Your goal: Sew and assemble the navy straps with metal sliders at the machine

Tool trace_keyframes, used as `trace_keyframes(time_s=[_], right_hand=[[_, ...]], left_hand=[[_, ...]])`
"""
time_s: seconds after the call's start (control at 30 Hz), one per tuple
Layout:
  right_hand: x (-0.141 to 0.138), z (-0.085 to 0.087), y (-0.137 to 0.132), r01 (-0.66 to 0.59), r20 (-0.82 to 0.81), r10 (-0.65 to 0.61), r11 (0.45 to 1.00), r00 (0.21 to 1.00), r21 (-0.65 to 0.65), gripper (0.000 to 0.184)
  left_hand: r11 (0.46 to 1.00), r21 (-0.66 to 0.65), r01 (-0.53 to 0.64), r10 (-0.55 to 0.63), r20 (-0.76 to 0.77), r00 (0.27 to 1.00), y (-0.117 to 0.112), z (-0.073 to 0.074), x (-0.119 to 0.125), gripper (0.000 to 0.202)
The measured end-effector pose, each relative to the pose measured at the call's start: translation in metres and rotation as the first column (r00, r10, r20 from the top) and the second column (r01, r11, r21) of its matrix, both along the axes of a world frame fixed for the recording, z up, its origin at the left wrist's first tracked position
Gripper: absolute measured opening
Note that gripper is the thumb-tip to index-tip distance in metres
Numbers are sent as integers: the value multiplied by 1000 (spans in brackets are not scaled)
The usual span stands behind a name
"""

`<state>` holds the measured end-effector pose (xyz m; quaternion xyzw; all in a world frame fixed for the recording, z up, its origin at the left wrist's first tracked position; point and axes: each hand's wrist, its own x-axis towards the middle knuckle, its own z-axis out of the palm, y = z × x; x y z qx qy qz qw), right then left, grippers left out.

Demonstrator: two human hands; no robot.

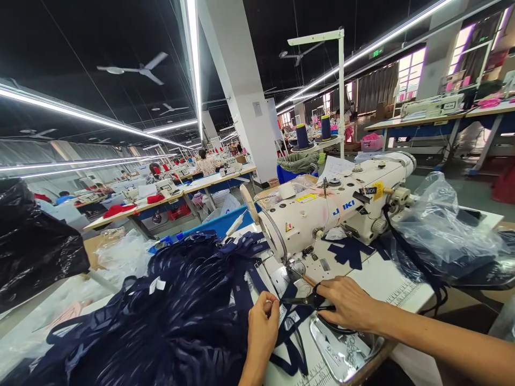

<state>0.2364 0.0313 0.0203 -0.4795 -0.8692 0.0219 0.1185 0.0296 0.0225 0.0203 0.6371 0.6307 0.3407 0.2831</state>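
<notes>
My right hand (346, 304) grips the dark handles of a pair of scissors (300, 301), whose blades point left toward my other hand. My left hand (263, 326) is closed in a pinch close to the scissor tips; what lies between its fingertips is too small to make out. Both hands are just in front of the needle area of a white sewing machine (322, 206). Left of them spreads a big heap of navy fabric straps (177, 305), some with small white labels. More navy strips lie on the table beneath my hands.
A shiny metal tray (341, 348) sits at the front of the table. Clear plastic bags (438, 230) lie to the right. A black plastic bag (36, 241) is at the left. Navy thread cones (301, 135) stand behind the machine. Other people work at tables further back.
</notes>
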Motion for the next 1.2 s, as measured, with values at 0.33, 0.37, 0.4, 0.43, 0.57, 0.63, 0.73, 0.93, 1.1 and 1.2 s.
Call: trace_keyframes(time_s=[0.33, 0.37, 0.4, 0.43, 0.57, 0.63, 0.73, 0.93, 1.1, 1.2], right_hand=[[-3, 4, 1, -7, 26, 9, 998, 1000, -67, 20], [-3, 4, 1, -5, 32, 7, 998, 999, -68, 19], [-1, 3, 1, 0, 33, 3, 998, 999, -65, 19], [2, 2, 1, 9, 27, -8, 998, 1000, -61, 19], [26, -3, 5, 100, -12, -101, 993, 995, -54, 18], [44, -7, 8, 187, 22, -186, 981, 982, -57, 19], [75, -15, 15, 355, 121, -347, 933, 930, -50, 19], [120, -31, 19, 508, 173, -494, 860, 852, -45, 20], [125, -34, 16, 465, 124, -474, 880, 872, 96, 19], [116, -30, 17, 443, 109, -480, 861, 871, 249, 18]], left_hand=[[983, 161, 91, -43, -278, 960, -10, -1, 3, 22], [981, 171, 89, -42, -259, 965, -10, -1, 3, 21], [979, 194, 66, -25, -206, 978, -9, 0, 2, 21], [974, 227, 15, 14, -127, 992, -7, 1, 0, 20], [871, 343, -351, 291, 215, 932, 2, 7, -13, 16], [769, 440, -464, 398, 240, 886, 4, 11, -18, 24], [646, 684, -338, 395, 79, 915, 2, 12, -16, 30], [812, 538, 226, -1, -386, 922, -3, 0, -1, 18], [960, 198, 196, -43, -590, 806, -4, -4, 9, 26], [978, 148, 148, -15, -654, 756, -4, -8, 11, 21]])
